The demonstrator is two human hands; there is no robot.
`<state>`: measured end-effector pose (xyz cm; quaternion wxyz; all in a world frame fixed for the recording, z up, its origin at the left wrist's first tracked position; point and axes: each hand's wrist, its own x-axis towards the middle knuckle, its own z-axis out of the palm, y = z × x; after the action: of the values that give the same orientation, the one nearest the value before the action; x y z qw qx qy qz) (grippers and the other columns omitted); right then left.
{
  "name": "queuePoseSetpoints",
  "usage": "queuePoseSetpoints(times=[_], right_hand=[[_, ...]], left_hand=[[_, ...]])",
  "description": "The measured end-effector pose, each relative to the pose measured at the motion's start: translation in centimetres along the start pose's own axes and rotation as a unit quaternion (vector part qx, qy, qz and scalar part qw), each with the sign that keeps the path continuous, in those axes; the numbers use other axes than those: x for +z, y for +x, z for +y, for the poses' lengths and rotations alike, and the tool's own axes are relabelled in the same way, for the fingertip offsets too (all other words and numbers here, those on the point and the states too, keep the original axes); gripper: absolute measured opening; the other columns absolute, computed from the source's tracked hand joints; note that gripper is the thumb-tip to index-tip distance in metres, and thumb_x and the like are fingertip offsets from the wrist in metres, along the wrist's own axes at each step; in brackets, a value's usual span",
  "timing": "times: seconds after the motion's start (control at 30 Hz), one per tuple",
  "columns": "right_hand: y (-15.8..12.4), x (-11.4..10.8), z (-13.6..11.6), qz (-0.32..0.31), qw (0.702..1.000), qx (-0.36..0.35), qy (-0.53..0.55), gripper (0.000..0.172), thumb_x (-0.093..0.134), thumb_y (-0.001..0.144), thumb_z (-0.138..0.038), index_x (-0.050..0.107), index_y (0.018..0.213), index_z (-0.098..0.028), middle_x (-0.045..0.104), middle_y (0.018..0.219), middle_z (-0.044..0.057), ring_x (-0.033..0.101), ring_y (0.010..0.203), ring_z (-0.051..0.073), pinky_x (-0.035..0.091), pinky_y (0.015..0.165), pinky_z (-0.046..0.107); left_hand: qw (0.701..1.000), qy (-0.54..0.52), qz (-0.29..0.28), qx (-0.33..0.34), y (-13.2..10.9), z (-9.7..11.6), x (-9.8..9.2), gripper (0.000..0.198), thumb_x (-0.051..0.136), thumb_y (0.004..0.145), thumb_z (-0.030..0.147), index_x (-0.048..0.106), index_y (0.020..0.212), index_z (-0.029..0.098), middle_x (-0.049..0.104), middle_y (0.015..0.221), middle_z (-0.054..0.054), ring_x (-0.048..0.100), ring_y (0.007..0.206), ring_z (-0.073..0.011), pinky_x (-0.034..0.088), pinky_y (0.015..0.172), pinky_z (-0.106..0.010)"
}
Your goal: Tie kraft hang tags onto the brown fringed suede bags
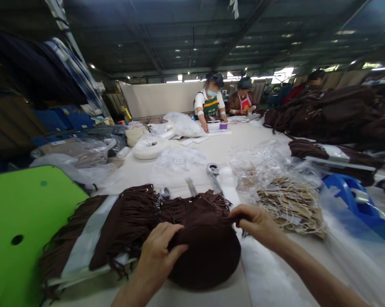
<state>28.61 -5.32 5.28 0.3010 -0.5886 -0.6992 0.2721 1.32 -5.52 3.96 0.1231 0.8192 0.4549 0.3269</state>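
Note:
A dark brown fringed bag [205, 251] sits on the table in front of me, its rounded smooth base facing me and its fringe on the far side. My left hand [158, 251] grips the bag's left side, thumb and fingers bent against it. At the upper right of the bag, my right hand [256, 221] pinches a bit of dark brown fringe or edge; its fingertips partly hide which. Just left of my left hand lies another brown fringed bag [111, 230] with a pale wrapping band [90, 232] across it.
A green panel [29, 230] stands at the left. Tagged cords [291, 204], clear plastic bags [259, 162] and a blue tape dispenser [355, 196] lie to the right. A tape roll [212, 169] is beyond the bag. Brown bags [333, 111] pile up far right; co-workers [209, 102] stand across the table.

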Motion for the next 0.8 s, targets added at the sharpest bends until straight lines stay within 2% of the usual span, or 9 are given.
queuePoseSetpoints(times=[0.1,0.17,0.23,0.3,0.37,0.43,0.5,0.63,0.8], right_hand=[[0.4,-1.6,2.5,0.04,0.997,0.039,-0.054,0.024,0.045,0.06,-0.009,0.065,0.068,-0.018,0.064,0.067,0.003,0.061,0.069,0.02,0.047,0.068,0.032],[-0.1,-1.8,3.2,0.079,0.993,0.047,-0.079,0.033,0.046,0.055,-0.005,0.065,0.078,-0.016,0.065,0.085,0.009,0.06,0.085,0.025,0.045,0.08,0.039],[-0.9,-1.5,2.7,0.103,0.991,0.034,-0.084,0.043,0.047,0.057,-0.004,0.063,0.094,-0.017,0.061,0.102,0.01,0.057,0.097,0.024,0.042,0.087,0.038],[-1.9,-0.9,1.2,0.102,0.992,-0.011,-0.067,0.033,0.048,0.067,-0.01,0.06,0.096,-0.02,0.061,0.098,0.007,0.058,0.091,0.019,0.044,0.082,0.032],[-2.8,-0.3,-0.3,0.082,0.994,-0.036,-0.058,0.014,0.05,0.073,-0.019,0.058,0.085,-0.021,0.06,0.082,0.003,0.058,0.075,0.017,0.044,0.07,0.029],[-3.7,0.3,-1.2,0.044,0.997,-0.008,-0.057,0.005,0.057,0.071,-0.023,0.055,0.075,-0.021,0.058,0.07,0.0,0.055,0.064,0.015,0.041,0.061,0.028],[-4.4,0.9,-1.2,-0.005,0.999,0.051,-0.017,0.009,0.06,0.067,-0.021,0.054,0.074,-0.021,0.058,0.067,-0.001,0.053,0.058,0.014,0.038,0.056,0.026],[-5.6,2.7,-0.1,-0.05,0.975,0.134,0.169,0.018,0.061,0.069,-0.029,0.055,0.084,-0.02,0.063,0.072,-0.001,0.057,0.059,0.013,0.039,0.052,0.024],[-5.8,4.4,0.4,-0.016,0.955,0.164,0.245,0.03,0.063,0.069,-0.041,0.056,0.089,-0.02,0.067,0.07,-0.001,0.062,0.065,0.016,0.045,0.059,0.026]], left_hand=[[0.997,-0.042,-0.037,-0.053,0.4,-0.1,-0.7,0.026,0.069,0.068,0.022,0.063,0.093,0.023,0.064,0.086,-0.002,0.06,0.084,-0.0208,0.051,0.074,-0.032],[0.996,-0.05,-0.043,-0.058,0.5,-0.1,-0.9,0.038,0.07,0.066,0.021,0.06,0.103,0.023,0.063,0.097,-0.004,0.059,0.093,-0.0221,0.05,0.083,-0.036],[0.997,-0.038,-0.042,-0.042,0.4,-0.2,-1.1,0.053,0.07,0.064,0.02,0.054,0.115,0.023,0.06,0.109,-0.006,0.056,0.103,-0.0237,0.046,0.092,-0.04],[0.999,-0.014,-0.029,-0.018,0.1,-0.4,-1.3,0.058,0.069,0.065,0.022,0.05,0.12,0.023,0.057,0.116,-0.007,0.053,0.109,-0.0247,0.044,0.096,-0.043],[1.0,0.006,0.006,0.002,-0.5,-0.7,-1.7,0.053,0.068,0.069,0.029,0.051,0.118,0.023,0.057,0.114,-0.007,0.054,0.106,-0.0239,0.046,0.094,-0.041],[0.999,0.005,0.039,0.002,-1.2,-1.1,-2.1,0.043,0.065,0.074,0.036,0.053,0.113,0.023,0.06,0.105,-0.005,0.059,0.096,-0.0208,0.051,0.084,-0.034],[0.999,-0.014,0.045,-0.011,-2.1,-1.5,-2.3,0.032,0.063,0.076,0.039,0.057,0.104,0.023,0.062,0.094,-0.003,0.061,0.083,-0.0179,0.053,0.074,-0.028],[0.995,-0.064,-0.017,-0.071,-3.4,-2.1,-2.2,0.021,0.063,0.075,0.038,0.063,0.088,0.022,0.063,0.086,-0.003,0.06,0.08,-0.0186,0.051,0.072,-0.028],[0.963,-0.162,-0.159,-0.148,-3.6,-2.2,-3.2,0.037,0.056,0.068,0.017,0.06,0.105,0.021,0.061,0.104,-0.005,0.055,0.099,-0.0202,0.045,0.085,-0.031]])
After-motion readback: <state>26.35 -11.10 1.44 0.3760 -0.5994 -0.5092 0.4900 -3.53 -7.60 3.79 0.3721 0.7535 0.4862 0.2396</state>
